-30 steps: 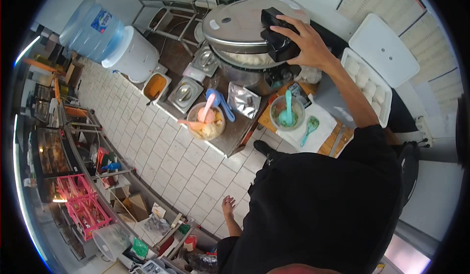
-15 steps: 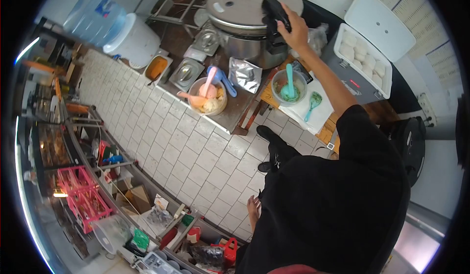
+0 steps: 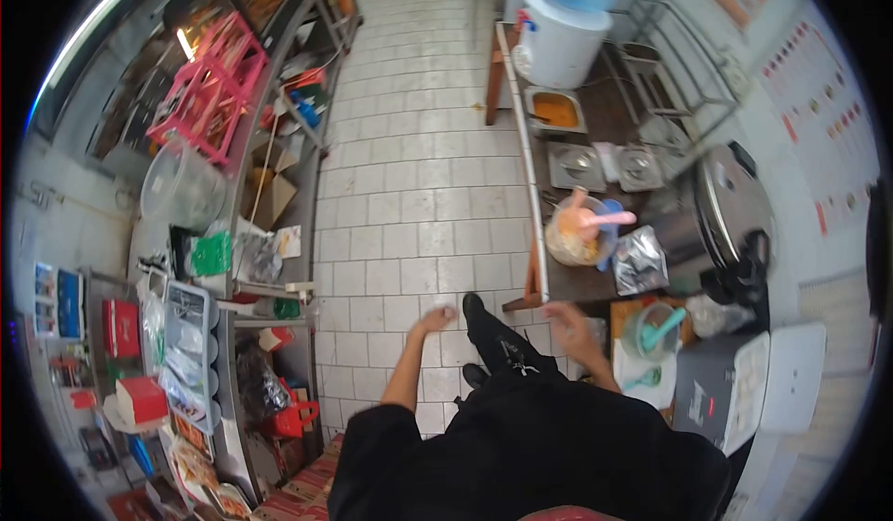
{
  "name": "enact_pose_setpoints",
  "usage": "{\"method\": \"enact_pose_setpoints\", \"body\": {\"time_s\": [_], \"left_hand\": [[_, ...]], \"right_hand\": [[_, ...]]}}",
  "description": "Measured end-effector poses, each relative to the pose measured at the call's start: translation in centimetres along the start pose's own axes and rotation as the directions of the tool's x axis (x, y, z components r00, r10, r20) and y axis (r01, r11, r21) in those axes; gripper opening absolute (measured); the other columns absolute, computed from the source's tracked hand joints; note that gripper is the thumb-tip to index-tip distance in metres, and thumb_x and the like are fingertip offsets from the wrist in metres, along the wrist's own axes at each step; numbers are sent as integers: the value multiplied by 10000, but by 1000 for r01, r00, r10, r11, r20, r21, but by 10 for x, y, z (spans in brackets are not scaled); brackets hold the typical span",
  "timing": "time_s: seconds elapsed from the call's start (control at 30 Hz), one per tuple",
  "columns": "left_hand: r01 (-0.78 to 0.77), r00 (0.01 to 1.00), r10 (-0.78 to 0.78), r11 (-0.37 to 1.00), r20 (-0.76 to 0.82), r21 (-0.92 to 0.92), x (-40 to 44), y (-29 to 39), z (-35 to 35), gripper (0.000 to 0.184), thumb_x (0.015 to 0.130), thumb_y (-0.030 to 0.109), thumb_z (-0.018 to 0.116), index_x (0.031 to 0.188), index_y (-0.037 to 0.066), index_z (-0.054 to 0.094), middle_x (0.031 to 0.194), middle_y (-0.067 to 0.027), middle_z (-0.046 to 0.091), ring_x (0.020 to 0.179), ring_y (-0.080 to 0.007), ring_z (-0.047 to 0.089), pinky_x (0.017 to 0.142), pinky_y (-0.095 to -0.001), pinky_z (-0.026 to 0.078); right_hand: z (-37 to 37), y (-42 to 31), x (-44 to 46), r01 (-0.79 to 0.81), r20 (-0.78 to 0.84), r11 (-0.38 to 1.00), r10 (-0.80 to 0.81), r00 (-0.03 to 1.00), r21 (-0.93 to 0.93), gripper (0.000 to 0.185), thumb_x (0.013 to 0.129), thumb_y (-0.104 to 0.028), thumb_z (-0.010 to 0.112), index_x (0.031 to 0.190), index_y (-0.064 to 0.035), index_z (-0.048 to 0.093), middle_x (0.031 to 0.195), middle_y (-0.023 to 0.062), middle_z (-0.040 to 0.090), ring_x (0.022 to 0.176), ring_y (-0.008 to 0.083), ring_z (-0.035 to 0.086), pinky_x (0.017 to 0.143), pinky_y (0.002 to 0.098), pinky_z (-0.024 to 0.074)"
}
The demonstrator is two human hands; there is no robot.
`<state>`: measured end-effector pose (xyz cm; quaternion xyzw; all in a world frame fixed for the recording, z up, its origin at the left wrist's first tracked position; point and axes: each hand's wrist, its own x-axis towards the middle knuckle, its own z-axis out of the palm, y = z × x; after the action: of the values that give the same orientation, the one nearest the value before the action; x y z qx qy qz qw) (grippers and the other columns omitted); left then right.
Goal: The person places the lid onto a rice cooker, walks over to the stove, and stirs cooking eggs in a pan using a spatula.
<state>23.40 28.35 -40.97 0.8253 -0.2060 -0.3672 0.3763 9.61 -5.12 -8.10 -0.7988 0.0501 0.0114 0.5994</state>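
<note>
My left hand point(image 3: 435, 319) hangs over the tiled floor, its fingers loosely bent and blurred, so I cannot tell whether they hold something. On the other side, my right hand point(image 3: 574, 333) hovers by the table corner with its fingers apart and nothing visible in them. Closest to it are a clear tub point(image 3: 569, 249) with pink scoops point(image 3: 609, 219) and a foil packet point(image 3: 640, 260). Farther right, a smaller bowl point(image 3: 638, 337) holds a teal spoon point(image 3: 664, 329). Beyond these stands a large steel pot point(image 3: 674, 219), its lid point(image 3: 735, 200) down, with a black handle point(image 3: 741, 270).
Tiled floor point(image 3: 409, 205) runs between a metal shelf unit on the left and the table on the right. A cooler box point(image 3: 714, 386) stands open at the right. Steel pans point(image 3: 574, 165) and a water dispenser point(image 3: 567, 37) are along the table. Pink crates point(image 3: 209, 88) sit on the left.
My right hand has let go of the black handle by the pot and come down beside my body. The view has turned left toward the aisle. My left hand has moved forward.
</note>
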Motion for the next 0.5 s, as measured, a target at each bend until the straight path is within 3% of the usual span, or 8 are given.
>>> {"method": "enact_pose_setpoints", "body": {"time_s": [0.07, 0.13, 0.17, 0.23, 0.3, 0.37, 0.4, 0.5], "left_hand": [[17, 1000, -20, 983, -17, -182, 20, 65, -123, 485, 986, 400, 587, 1305, 35, 587, 1151, -184, 687, 1111, -256, 636, 931, -389, 503], [-38, 999, 45, 976, 30, -214, 60, 69, -219, 558, 973, 441, 596, 1383, 69, 532, 1271, -140, 644, 1164, -261, 606, 978, -384, 472], [57, 998, -48, 938, 33, -342, 63, 77, -259, 590, 971, 473, 582, 1416, 93, 500, 1311, -132, 622, 1186, -253, 592, 994, -393, 458], [156, 983, -184, 801, 9, -578, 96, 49, -335, 663, 958, 546, 557, 1465, 133, 447, 1370, -116, 595, 1228, -235, 570, 1016, -414, 429], [133, 951, -304, 580, -62, -804, 117, -23, -381, 709, 939, 628, 519, 1488, 191, 419, 1414, -107, 570, 1249, -236, 561, 1008, -403, 416], [-64, 856, -490, 213, -163, -975, 121, -72, -395, 716, 952, 671, 433, 1496, 207, 400, 1414, -91, 568, 1243, -215, 550, 958, -432, 433], [-74, 843, -514, 183, -159, -980, 119, -97, -390, 709, 981, 659, 368, 1516, 194, 343, 1411, -125, 559, 1252, -244, 533, 1000, -460, 418], [340, 777, -611, 210, 148, -917, 127, -93, -346, 756, 989, 672, 318, 1534, 149, 320, 1372, -111, 582, 1218, -261, 566, 980, -491, 441]], "right_hand": [[57, 30, 48, 155, 392, 985, -114, 913, -75, 409, 796, 41, 515, 1180, -37, 634, 1144, 166, 640, 1107, 302, 601, 992, 398, 456], [112, 136, 103, 96, 629, 959, 97, 771, -266, 442, 807, -17, 534, 1234, -85, 627, 1294, 186, 577, 1219, 349, 539, 1050, 447, 418], [135, 169, 128, 92, 706, 928, 207, 678, -361, 460, 813, -46, 544, 1261, -109, 623, 1370, 196, 546, 1275, 373, 509, 1079, 471, 399], [162, 155, 192, -14, 570, 660, 659, 491, -751, 497, 819, -130, 556, 1308, -208, 608, 1565, 196, 333, 1397, 465, 352, 1138, 569, 312], [188, 206, 266, -47, 585, 687, 651, 483, -725, 558, 825, -187, 540, 1369, -315, 551, 1630, 187, 184, 1440, 516, 243, 1142, 670, 223], [207, 257, 344, -194, 585, 753, 622, 520, -628, 582, 855, -261, 522, 1431, -189, 499, 1603, 192, 259, 1450, 412, 295, 1169, 523, 296], [218, 290, 377, -205, 602, 750, 636, 484, -628, 593, 867, -291, 525, 1441, -146, 483, 1582, 189, 307, 1435, 389, 333, 1158, 483, 325], [210, 314, 444, -225, 727, 774, 634, 265, -593, 627, 929, -459, 498, 1437, -91, 483, 1481, 174, 462, 1327, 348, 469, 1099, 439, 401]]}}
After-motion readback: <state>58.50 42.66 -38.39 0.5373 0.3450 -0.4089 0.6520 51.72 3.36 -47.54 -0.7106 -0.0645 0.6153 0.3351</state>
